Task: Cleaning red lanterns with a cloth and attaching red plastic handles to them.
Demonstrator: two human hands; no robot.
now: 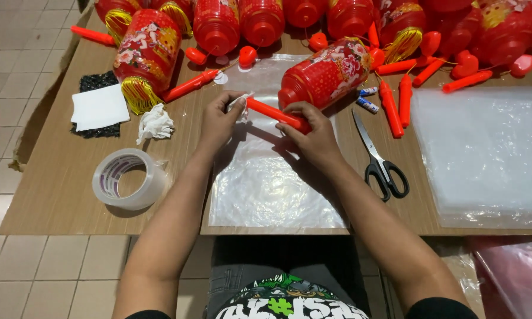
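A brown wooden table (pixel 65 189) with a smooth, matte top stands on a floor of pale square tiles (pixel 18 71). Over its middle lies a flat, glossy clear plastic bag (pixel 272 189), and a thicker stack of clear plastic sheets (pixel 485 159) covers the right end. Above the bag, the left hand (pixel 219 121) has its fingers closed on a scrap of white tissue pressed around one end of a smooth red plastic stick (pixel 275 114); the right hand (pixel 313 133) pinches the stick's other end, which sits just below a cylindrical red lantern (pixel 328 74) printed with flowers and lying on its side. More red lanterns (pixel 219 23), some with yellow tassels, crowd the far edge, with loose red sticks (pixel 396 106) and small red heart shapes among them. Black-handled steel scissors (pixel 378 159) lie open just right of the bag. At left sit a wide roll of clear tape (pixel 130 177), a crumpled white tissue (pixel 155 124), and a white sheet on a black mesh pad (pixel 100 109).
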